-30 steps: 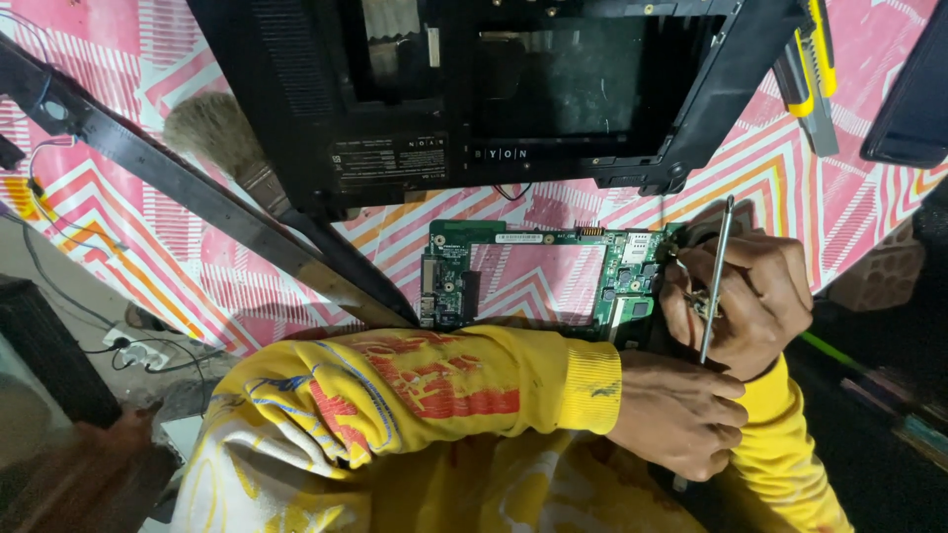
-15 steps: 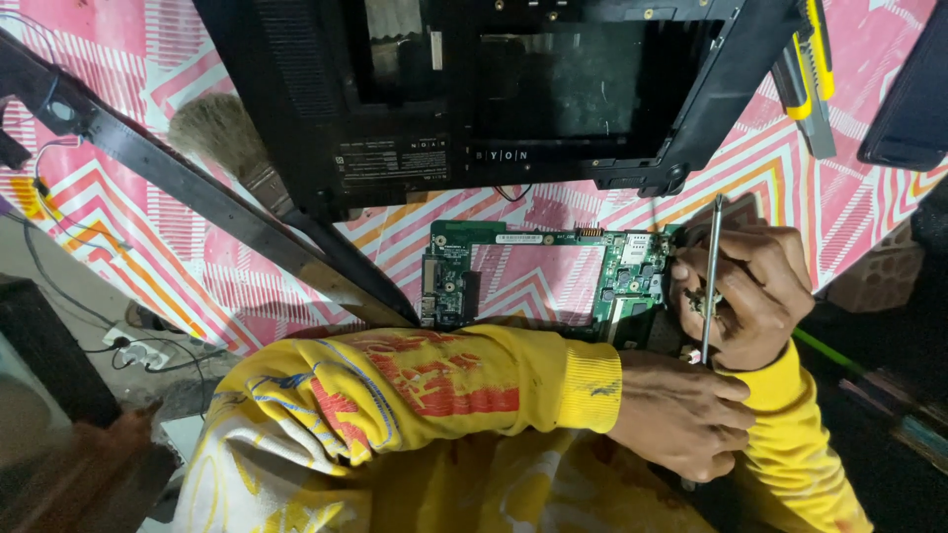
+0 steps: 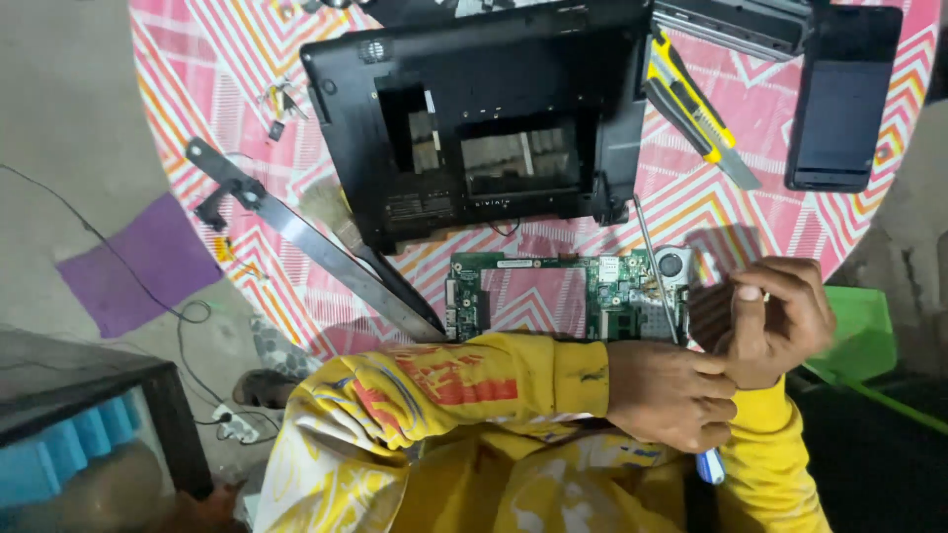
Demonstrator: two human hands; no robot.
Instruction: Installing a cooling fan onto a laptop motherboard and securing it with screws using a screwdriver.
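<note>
Head cam: left hand (image 3: pixel 671 393) is fisted around a screwdriver (image 3: pixel 660 276), blue handle end poking out at 6 o'clock, so the shaft runs over the green circuit board (image 3: pixel 553 296) lying on the patterned table (image 3: pixel 197 109). Right hand (image 3: pixel 775 321) curls loosely at 3 o'clock, thumb up; can't tell if it holds anything. The black laptop shell (image 3: pixel 474 109) sits at 12, utility knife (image 3: pixel 696 109) at 1, brush (image 3: pixel 331 212) at 10, crowding the board.

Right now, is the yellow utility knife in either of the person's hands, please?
No, the yellow utility knife lies on the patterned cloth, away from both hands.
</note>
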